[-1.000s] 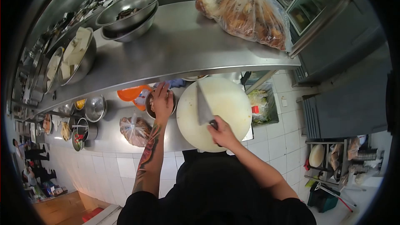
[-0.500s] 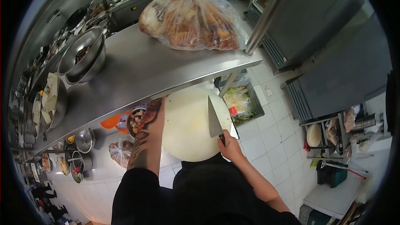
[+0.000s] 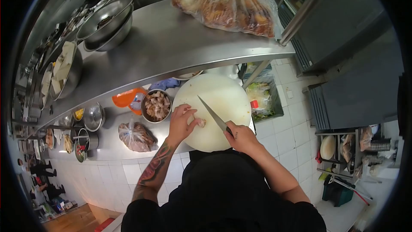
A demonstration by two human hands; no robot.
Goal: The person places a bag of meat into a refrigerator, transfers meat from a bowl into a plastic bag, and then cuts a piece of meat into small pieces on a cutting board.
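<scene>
Head view: the left hand (image 3: pixel 182 122) pins a small pale piece of meat (image 3: pixel 200 123) on the round white cutting board (image 3: pixel 223 96), while the right hand (image 3: pixel 240 136) grips a steel-bladed kitchen knife (image 3: pixel 212 114) angled toward 10 o'clock beside the meat. At 9 o'clock of the board stands a round steel bowl of chopped meat (image 3: pixel 157 105), with a tied clear plastic bag (image 3: pixel 136 136) at 7 o'clock. A long stainless steel shelf (image 3: pixel 171 49) overhangs the board's far edge at 12 o'clock.

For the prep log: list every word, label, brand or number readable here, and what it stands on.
None can be read.
Red packet in the floor crate: any print too small.
Knife, cutting board, meat bowl, bagged food: no marking legible.
</scene>
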